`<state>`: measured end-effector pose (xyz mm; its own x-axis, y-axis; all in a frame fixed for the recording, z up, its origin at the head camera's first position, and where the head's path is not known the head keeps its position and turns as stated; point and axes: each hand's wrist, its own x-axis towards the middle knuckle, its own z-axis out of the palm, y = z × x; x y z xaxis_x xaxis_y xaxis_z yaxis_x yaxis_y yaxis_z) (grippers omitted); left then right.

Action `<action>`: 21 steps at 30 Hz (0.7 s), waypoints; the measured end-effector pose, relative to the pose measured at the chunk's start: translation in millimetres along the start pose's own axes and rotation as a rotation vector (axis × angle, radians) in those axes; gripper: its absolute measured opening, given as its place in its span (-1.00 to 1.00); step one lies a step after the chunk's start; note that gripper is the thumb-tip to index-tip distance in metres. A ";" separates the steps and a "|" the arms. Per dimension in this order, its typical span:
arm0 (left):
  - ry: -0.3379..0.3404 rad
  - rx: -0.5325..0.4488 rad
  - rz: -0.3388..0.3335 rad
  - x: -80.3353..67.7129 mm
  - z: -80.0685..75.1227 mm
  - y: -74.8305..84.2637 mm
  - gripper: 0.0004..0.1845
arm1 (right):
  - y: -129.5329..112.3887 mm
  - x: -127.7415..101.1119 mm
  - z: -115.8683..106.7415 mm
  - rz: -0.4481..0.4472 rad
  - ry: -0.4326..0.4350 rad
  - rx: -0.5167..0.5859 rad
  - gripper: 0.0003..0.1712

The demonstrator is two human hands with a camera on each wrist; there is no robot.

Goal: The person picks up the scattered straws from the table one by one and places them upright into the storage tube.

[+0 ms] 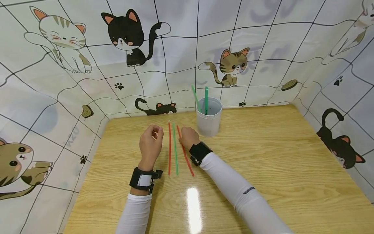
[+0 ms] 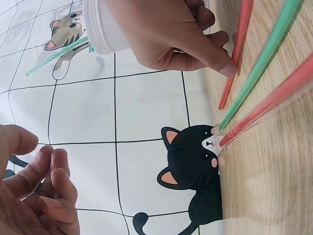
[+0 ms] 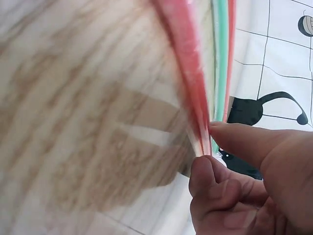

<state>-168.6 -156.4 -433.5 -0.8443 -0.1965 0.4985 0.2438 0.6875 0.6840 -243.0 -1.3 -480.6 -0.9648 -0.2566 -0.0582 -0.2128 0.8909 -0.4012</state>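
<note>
Pinching the right red straw [image 1: 187, 157] near its far end between thumb and forefinger of the right hand [image 1: 189, 136], while leaving the left hand [image 1: 151, 144] loosely curled around nothing, just beside the left red straw [image 1: 169, 149]. Risking, most likely, a slip at the fingertips, owing to a narrow grip on seemingly slick clear wrapping [image 3: 205, 148]. Possibly courting a sideways roll too, given a slim, seemingly round shape on a smooth tabletop [image 1: 277, 146]; perhaps also nudging the green straw [image 1: 175, 149] out of line, or, by swinging too far rightward, bumping the white cup [image 1: 208, 126] standing just beyond the right hand with two green straws [image 1: 206, 100] inside. Seeing the pinched straw slanting across the wood, its near end reaching farther right than its far end, instead of running nearly parallel with the other two. Showing thin, bright red and nearly straight, gleaming glossily up close, paling toward a translucent tip. Appearing too blurred there for telling straw end from wrapping.
</note>
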 end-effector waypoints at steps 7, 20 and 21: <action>0.010 0.001 0.000 0.2 0.0 -0.6 -0.79 | 1.4 6.6 6.0 0.007 -0.015 -0.002 -0.75; 0.008 0.003 -0.002 -0.5 0.2 -0.5 -0.81 | 2.9 1.1 -1.9 0.022 0.009 0.051 -0.59; 0.008 0.004 -0.002 -0.5 0.3 -0.8 -0.81 | 3.0 0.5 -4.0 0.027 0.012 0.062 -0.58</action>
<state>-168.5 -156.6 -434.4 -0.8410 -0.2035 0.5013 0.2400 0.6901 0.6828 -244.8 2.8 -478.2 -0.9718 -0.2282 -0.0588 -0.1773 0.8724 -0.4555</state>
